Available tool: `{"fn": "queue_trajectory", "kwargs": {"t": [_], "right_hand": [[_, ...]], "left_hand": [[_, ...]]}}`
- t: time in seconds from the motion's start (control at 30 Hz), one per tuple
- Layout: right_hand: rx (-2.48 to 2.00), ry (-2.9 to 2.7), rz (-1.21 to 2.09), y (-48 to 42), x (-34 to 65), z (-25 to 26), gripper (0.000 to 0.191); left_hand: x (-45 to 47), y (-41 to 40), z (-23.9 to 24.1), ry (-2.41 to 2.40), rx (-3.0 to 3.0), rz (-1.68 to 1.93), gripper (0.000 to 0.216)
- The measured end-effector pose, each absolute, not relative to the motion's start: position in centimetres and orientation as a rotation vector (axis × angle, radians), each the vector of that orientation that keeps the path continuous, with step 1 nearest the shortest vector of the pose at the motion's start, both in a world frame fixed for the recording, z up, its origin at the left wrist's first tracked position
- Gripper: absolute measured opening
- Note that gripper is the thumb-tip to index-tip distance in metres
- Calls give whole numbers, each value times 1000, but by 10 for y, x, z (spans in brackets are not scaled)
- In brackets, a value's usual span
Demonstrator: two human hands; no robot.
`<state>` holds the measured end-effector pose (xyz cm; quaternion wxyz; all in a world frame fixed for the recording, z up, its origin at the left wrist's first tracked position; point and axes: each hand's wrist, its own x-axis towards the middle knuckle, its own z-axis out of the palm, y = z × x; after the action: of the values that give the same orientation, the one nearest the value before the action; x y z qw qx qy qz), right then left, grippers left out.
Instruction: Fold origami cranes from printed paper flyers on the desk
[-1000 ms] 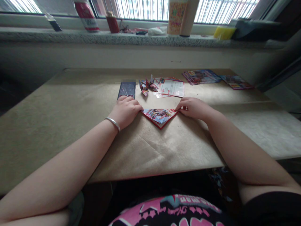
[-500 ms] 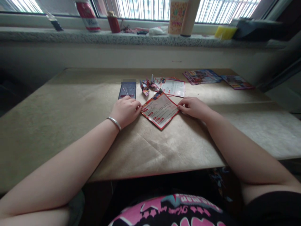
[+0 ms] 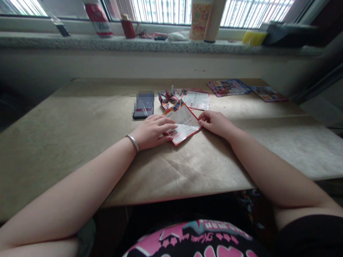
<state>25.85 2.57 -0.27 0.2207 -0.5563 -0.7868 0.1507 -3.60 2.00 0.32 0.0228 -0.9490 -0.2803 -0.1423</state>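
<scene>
A square printed sheet of paper (image 3: 184, 123) with a red border and white text side lies diamond-wise, slightly raised, between my hands. My left hand (image 3: 154, 131) rests over its left corner, fingers stretched across the surface and thumb apart near the lower edge. At the right corner, my right hand (image 3: 213, 121) pinches the paper between thumb and fingers. Just behind the sheet stands a folded colourful paper figure (image 3: 164, 100), beside another printed sheet (image 3: 199, 100) lying flat.
A phone (image 3: 144, 105) lies beyond my left hand. Stacks of colourful printed sheets (image 3: 227, 87) sit at the back right of the table (image 3: 88, 142). On the windowsill (image 3: 150, 45) stand a red-and-white can (image 3: 99, 21), a patterned cup (image 3: 199, 21) and a yellow object (image 3: 254, 37).
My left hand has shifted from pinching the left corner to lying over the paper, uncovering more of the phone. The sheet has tilted and moved slightly left; my right hand still pinches its corner.
</scene>
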Motion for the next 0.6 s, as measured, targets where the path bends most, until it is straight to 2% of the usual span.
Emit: {"fn": "queue_trajectory", "kwargs": {"t": [0.2,0.37,0.6], "right_hand": [[-1549,-2141,422,25,256,-3,10],[-1419,-2285,378,25,254,-4,9],[-1278,-2409,280,23,252,-4,12]], "left_hand": [[-36,22,6,-784,-3092,-393,65],[-34,22,6,-723,-3097,-413,51],[-34,24,1,-626,-2997,-443,43]]}}
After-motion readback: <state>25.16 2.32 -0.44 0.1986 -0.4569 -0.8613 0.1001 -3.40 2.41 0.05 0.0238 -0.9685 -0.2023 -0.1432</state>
